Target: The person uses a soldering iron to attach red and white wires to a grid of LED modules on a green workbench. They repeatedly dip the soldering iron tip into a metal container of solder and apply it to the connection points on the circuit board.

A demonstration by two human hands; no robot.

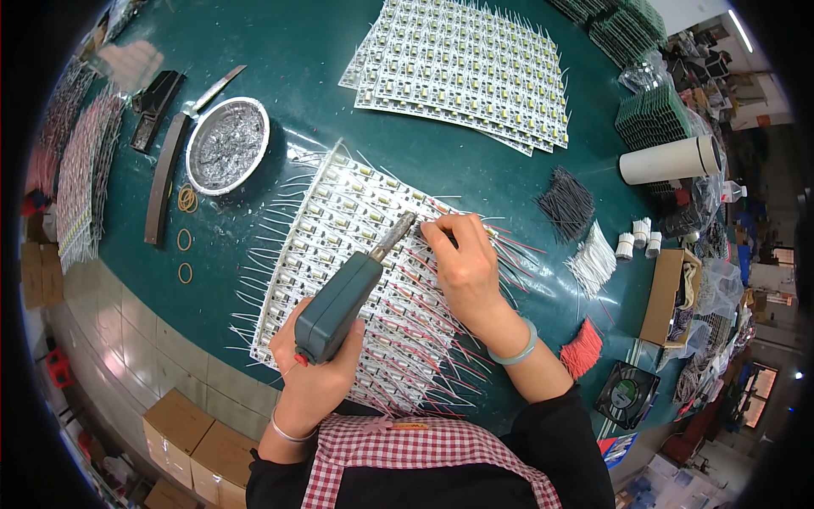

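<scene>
My left hand (pixel 318 360) is wrapped round the dark green handle of a soldering gun (pixel 339 305). Its metal tip points up and right over a white circuit board panel (pixel 326 246). Close beside the tip, my right hand (pixel 466 263) pinches something too small to make out, against the panel's upper right part. Rows of small components cover the panel. White wires stick out along its left side, while red wires (pixel 424 322) lie across its right part and overhang that edge. Some of the panel is hidden beneath my hands and the gun.
Stacked white panels (pixel 458 76) lie at the back. To the left are a bowl of silvery solder scraps (pixel 227 146), a knife (pixel 219 89) and rubber bands (pixel 184 239). Black wires (pixel 566 204), white wires (pixel 592 259), red wires (pixel 582 349) and a fan (pixel 627 394) sit right.
</scene>
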